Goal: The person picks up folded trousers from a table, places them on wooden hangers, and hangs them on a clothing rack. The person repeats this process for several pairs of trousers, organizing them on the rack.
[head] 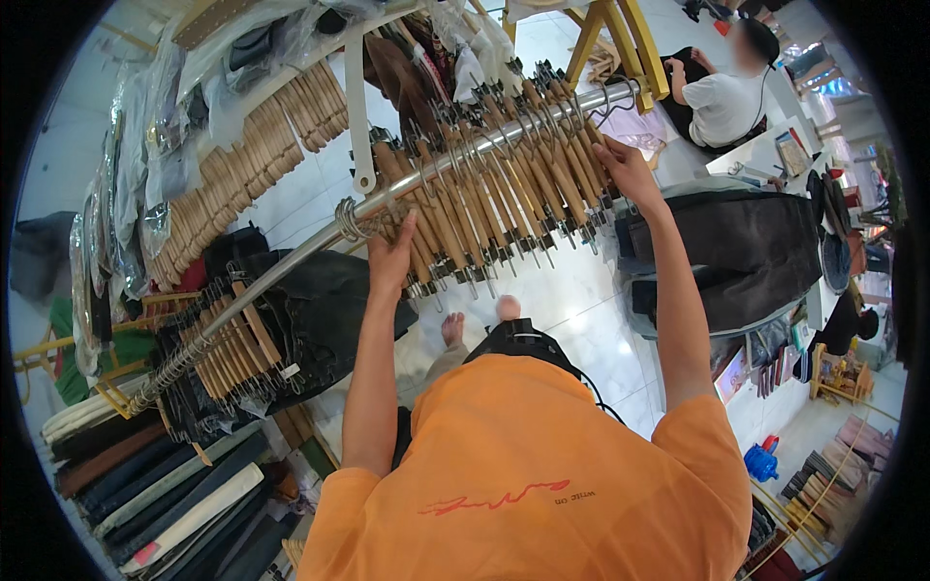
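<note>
A dense row of wooden trouser hangers [501, 192] with metal clips hangs from a silver metal rail [472, 151] in front of me. At the left end of this row, my left hand [390, 258] grips the outermost hangers, its thumb pointing up along the wood. My right hand [631, 171] is at the opposite end, with thumb and fingers around the wooden bar of the last hanger. Some fingers of both hands are hidden behind wood. Close by my left hand, several bare metal hooks [350, 220] are bunched on the rail.
Further left on the rail hang more clip hangers [225, 341] near dark jeans [320, 319]. Wooden hangers [232, 178] and plastic-wrapped garments [134, 181] line another rack. Folded dark trousers [734, 254] lie at right. A yellow stand [643, 51] supports the rail; a person [726, 94] sits beyond.
</note>
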A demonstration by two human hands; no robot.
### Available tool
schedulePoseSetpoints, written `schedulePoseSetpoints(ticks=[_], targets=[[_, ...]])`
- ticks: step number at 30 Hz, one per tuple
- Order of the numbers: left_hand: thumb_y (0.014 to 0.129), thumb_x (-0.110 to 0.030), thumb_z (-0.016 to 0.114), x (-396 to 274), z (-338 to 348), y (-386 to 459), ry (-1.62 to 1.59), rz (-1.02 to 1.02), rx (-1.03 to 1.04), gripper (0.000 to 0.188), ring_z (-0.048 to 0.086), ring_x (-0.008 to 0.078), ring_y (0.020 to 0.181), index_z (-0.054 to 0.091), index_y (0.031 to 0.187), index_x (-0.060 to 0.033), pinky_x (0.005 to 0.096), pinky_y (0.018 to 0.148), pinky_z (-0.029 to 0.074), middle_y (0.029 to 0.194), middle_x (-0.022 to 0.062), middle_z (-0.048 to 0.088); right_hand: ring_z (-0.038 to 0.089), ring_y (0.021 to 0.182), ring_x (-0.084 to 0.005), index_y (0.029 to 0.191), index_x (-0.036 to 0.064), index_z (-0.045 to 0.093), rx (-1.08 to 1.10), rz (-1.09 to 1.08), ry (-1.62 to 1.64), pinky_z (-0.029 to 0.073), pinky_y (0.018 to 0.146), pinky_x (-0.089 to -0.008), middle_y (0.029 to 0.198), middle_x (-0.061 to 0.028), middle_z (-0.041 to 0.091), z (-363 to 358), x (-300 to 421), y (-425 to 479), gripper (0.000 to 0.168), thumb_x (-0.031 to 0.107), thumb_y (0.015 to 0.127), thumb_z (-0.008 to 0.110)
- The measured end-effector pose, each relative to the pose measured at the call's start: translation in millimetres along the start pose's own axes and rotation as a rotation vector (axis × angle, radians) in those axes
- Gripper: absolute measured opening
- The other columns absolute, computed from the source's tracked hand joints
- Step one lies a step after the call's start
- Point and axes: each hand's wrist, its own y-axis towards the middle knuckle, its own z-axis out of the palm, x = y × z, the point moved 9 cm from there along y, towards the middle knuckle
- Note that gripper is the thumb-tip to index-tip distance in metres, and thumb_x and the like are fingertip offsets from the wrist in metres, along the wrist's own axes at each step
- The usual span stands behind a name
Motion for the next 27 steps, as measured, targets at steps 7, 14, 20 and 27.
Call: schedulePoseSetpoints(ticks=[7, 14, 20, 27], targets=[[0.098, -0.038, 0.083, -13, 23, 6, -0.048, 0.141, 0.026, 0.063, 0.067, 0.0248, 0.118, 0.060, 0.135, 0.0068, 0.0374, 0.101, 0.052, 0.130, 0.0180, 0.070, 0.067, 0.090, -0.0176, 0.137, 0.001, 0.070, -0.028, 0.064, -0.143, 0.053, 0.085, -0.0349, 0.100, -0.0127, 0.078, -19, -22, 11, 0.044, 0.034, 0.108, 0.063], [0.096, -0.039, 0.084, 3, 30, 23, 0.061, 0.152, 0.001, 0.059, 0.072, 0.0270, 0.101, 0.063, 0.125, 0.0077, 0.0395, 0.090, 0.055, 0.112, 0.0182, 0.075, 0.063, 0.083, -0.0098, 0.140, 0.001, 0.070, -0.018, 0.111, -0.137, 0.052, 0.075, -0.0298, 0.095, -0.0054, 0.075, -23, -10, 10, 0.050, 0.039, 0.108, 0.066], [0.096, -0.034, 0.083, -8, 26, 20, -0.087, 0.324, 0.084, 0.070, 0.071, 0.0252, 0.113, 0.049, 0.146, 0.0022, 0.0385, 0.101, 0.053, 0.125, 0.0156, 0.075, 0.069, 0.081, -0.0161, 0.136, -0.001, 0.072, 0.016, 0.106, -0.256, 0.055, 0.074, -0.0343, 0.093, -0.0117, 0.077, -27, -27, 13, 0.056, 0.045, 0.105, 0.068], [0.092, -0.038, 0.087, 1, 6, 19, -0.036, 0.226, 0.115, 0.098, 0.066, 0.0282, 0.128, 0.031, 0.162, 0.0026, 0.0369, 0.109, 0.050, 0.142, 0.0208, 0.066, 0.077, 0.107, -0.0293, 0.136, -0.009, 0.068, -0.141, 0.039, -0.275, 0.058, 0.091, -0.0366, 0.118, -0.0255, 0.078, -31, -6, -31, 0.068, 0.049, 0.100, 0.074]])
